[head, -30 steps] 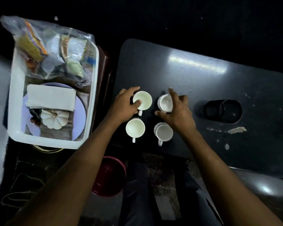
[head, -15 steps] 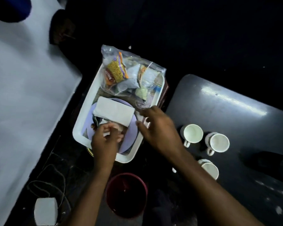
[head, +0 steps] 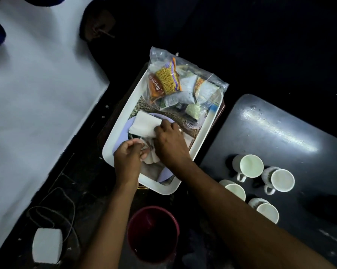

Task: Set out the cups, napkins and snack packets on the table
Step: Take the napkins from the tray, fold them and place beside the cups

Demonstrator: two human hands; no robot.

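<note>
4 white ceramic cups (head: 249, 166) sit grouped on the dark grey tabletop (head: 280, 133), so I judge that step done. Both hands are in the white plastic tray (head: 123, 121) beside it. My right hand (head: 169, 140) pinches the edge of the folded white napkins (head: 144, 124), likely to lift them. My left hand (head: 127, 154) is closed around a small white pumpkin-shaped ornament (head: 151, 159), probably clearing it. The clear bag of snack packets (head: 181, 86) stays at the tray's far end; 1 orange packet reads "BHUJIA".
</note>
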